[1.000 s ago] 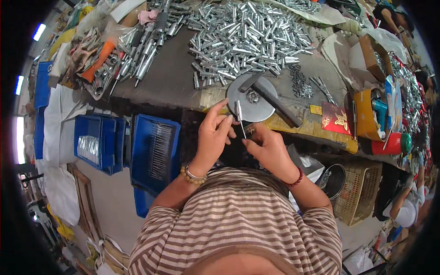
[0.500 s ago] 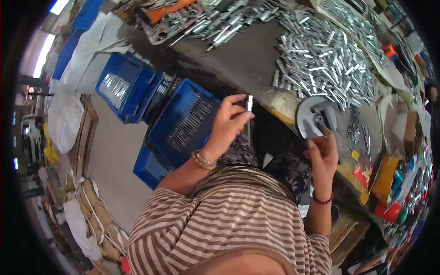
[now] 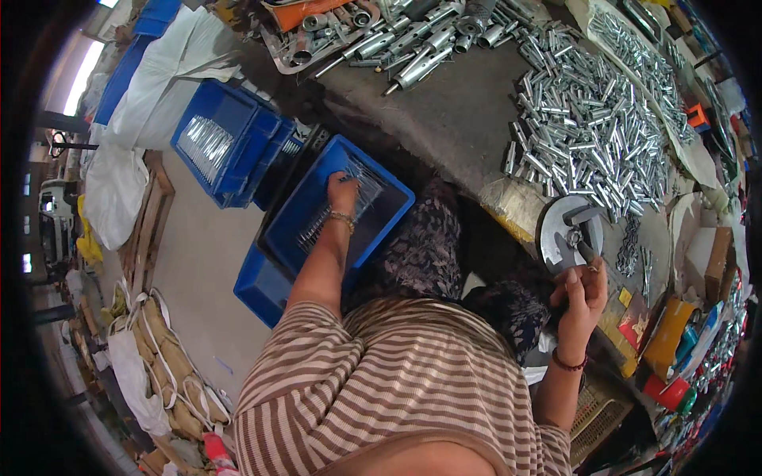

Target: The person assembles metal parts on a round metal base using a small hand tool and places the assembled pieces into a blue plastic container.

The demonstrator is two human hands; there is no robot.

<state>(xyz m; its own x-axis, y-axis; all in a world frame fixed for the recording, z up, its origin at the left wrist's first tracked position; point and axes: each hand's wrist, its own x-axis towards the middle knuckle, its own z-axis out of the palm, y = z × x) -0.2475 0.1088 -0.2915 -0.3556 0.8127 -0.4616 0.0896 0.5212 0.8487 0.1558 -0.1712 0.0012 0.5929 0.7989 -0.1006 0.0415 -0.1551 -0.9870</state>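
My left hand (image 3: 343, 193) reaches down into a blue plastic bin (image 3: 386, 230), over a row of thin shiny metal pieces (image 3: 367, 189). Its back faces up and the fingertips are hidden, so I cannot see whether it holds anything. At the bench edge my right hand (image 3: 585, 292) has its fingers closed around the near end of a dark handle (image 3: 586, 252). That handle reaches over a round grey metal disc (image 3: 549, 238), where a dark block (image 3: 583, 215) also sits. A large heap of short silvery metal tubes (image 3: 591, 119) lies beyond the disc.
Another blue bin (image 3: 208, 147) with metal pieces stands farther left, and a third (image 3: 258, 289) sits lower down. Larger metal tools (image 3: 425, 65) lie at the back of the bench. Small chains (image 3: 629, 246) and a red jar (image 3: 665, 393) are at the right.
My left hand has moved left from near the bench edge, where it held a short metal tube upright, down into the blue bin. My right hand stays by the disc. The view has shifted slightly.
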